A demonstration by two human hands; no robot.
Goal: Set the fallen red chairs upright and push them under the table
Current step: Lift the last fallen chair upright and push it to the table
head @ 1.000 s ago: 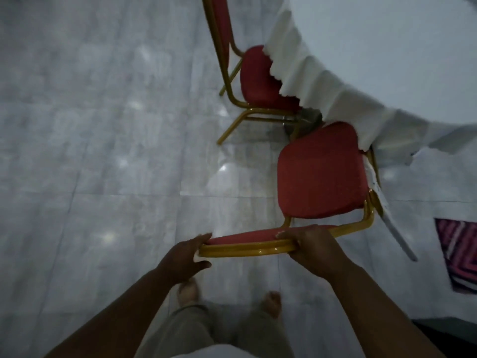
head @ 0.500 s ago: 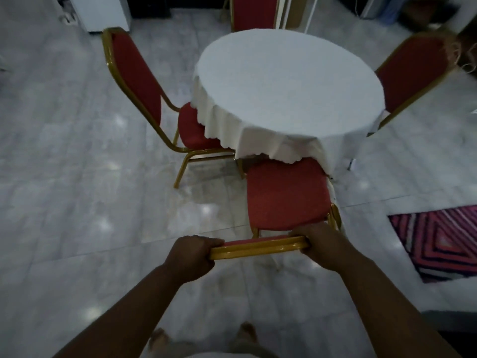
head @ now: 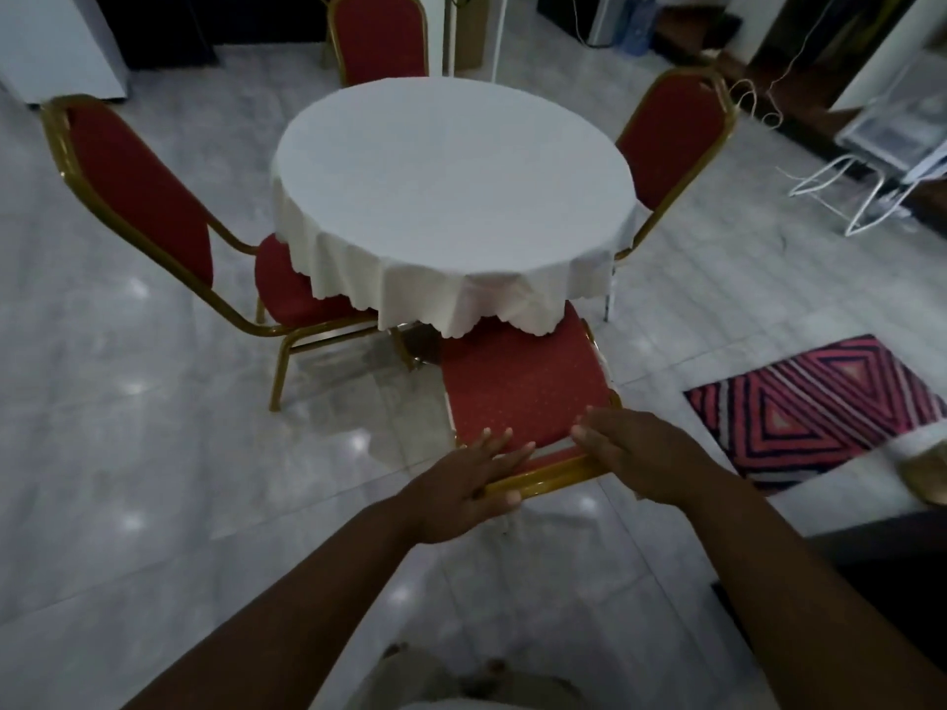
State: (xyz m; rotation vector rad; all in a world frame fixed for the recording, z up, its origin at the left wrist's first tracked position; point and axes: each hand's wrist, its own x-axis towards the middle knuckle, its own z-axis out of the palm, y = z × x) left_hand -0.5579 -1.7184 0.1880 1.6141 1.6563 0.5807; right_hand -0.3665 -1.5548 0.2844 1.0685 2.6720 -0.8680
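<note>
Round table (head: 451, 181) under a white cloth (head: 461, 294), scalloped hem hanging over the edge. Four red chairs with gold frames stand upright around it. Nearest chair (head: 522, 381): seat partly under the cloth's hem on the near side, backrest top rail toward the camera. Left hand (head: 464, 486) lies flat on that rail, fingers (head: 505, 453) extended and spread forward over the edge of the seat pad, thumb under or against the gold tube; not closed around it. Right hand (head: 643, 456) rests palm-down on the rail's right end, fingers loosely draped, pointing left; grip underneath cannot be told. Hands apart, one at each end of the rail. Left chair (head: 153, 207): seat front tucked beneath the cloth, back angled outward. Far chair (head: 382, 35): only the backrest shows behind the table. Right chair (head: 671, 135): backrest close against the table edge. Floor of pale glossy tiles (head: 153, 453) with light reflections. Striped red-pink rug (head: 820, 407) on the right, well apart from the table. White wire rack (head: 871, 192) at far right
</note>
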